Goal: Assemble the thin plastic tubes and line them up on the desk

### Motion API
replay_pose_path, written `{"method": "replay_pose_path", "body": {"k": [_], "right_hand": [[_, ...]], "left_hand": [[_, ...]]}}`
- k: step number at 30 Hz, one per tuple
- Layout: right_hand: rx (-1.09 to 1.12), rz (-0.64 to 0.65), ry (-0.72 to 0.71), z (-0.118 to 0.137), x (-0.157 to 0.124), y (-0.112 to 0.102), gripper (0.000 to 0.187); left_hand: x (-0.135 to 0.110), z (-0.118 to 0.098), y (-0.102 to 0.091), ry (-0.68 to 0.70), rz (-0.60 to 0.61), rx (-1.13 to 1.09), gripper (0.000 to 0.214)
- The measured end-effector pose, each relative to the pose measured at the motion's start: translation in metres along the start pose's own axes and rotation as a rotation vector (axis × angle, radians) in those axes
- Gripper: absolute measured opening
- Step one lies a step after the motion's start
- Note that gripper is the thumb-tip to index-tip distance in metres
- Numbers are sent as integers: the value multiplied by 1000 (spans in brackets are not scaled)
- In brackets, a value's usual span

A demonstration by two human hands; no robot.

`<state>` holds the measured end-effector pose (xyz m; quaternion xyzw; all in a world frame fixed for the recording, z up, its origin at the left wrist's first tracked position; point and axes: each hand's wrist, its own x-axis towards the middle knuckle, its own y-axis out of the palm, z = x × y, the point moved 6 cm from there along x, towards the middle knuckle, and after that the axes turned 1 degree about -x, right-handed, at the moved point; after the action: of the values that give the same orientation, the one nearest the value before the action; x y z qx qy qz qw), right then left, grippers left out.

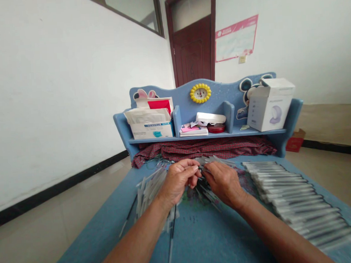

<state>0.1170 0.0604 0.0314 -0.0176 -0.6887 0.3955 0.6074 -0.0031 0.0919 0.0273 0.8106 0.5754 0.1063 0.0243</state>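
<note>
Over the middle of the blue desk point(210, 239), my left hand point(181, 180) and my right hand point(223, 182) meet with their fingertips almost touching. Both are closed in a pinch; something small and dark shows between them, too blurred to name. Beneath and behind my right hand lies a pile of thin dark sticks like pen refills point(206, 194). A heap of translucent whitish tubes point(149, 191) spreads beside my left hand, partly hidden by it. One dark-and-clear thin stick point(172, 237) lies by my left forearm. To the right, many similar sticks point(303, 203) are laid in a row.
A raised shelf at the desk's back point(164, 140) holds a box of masks point(153, 128), a white case point(210, 118), a round red tin point(216, 128) and a white carton point(270, 107). Red plaid cloth point(206, 148) is bunched under it. Another loose stick point(128, 216) lies near the left edge.
</note>
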Motion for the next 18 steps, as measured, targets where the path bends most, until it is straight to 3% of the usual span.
{"method": "replay_pose_path", "body": {"k": [6, 18], "right_hand": [[-24, -44, -66, 4, 0, -4, 25], [-23, -56, -58, 7, 0, -4, 24]], "left_hand": [[0, -1, 2, 37, 9, 62, 17], [-1, -3, 2, 54, 4, 107, 18]]}}
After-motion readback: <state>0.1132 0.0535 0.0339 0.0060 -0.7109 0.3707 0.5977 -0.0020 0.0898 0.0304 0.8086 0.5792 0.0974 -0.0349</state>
